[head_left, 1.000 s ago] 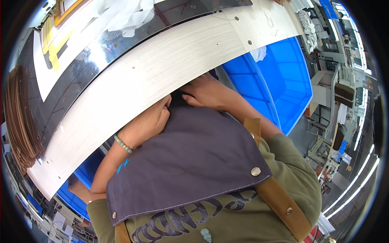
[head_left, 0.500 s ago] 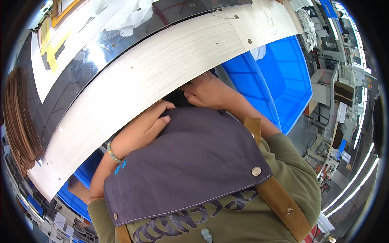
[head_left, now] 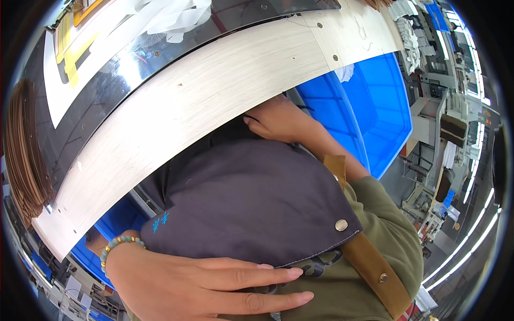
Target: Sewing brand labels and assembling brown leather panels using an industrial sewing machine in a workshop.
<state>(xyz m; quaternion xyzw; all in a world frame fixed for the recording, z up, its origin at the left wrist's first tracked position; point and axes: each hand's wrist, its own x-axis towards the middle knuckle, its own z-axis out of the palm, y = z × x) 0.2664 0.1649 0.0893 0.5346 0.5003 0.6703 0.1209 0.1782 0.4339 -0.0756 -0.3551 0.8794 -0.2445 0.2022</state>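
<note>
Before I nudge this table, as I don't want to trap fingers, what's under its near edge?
The right hand is partly hidden under the table; a blue bin also runs partly beneath. Anything deeper is covered.

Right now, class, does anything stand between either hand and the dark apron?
Nothing visible separates the left hand from the dark apron; it spreads over the lower edge. The right hand is partly hidden under the pale table, so what lies there cannot be told.

Left hand (head_left: pixel 171 281) spread before grey apron (head_left: pixel 251 187); right hand (head_left: pixel 281 120) partly under table (head_left: pixel 214 91).
</note>
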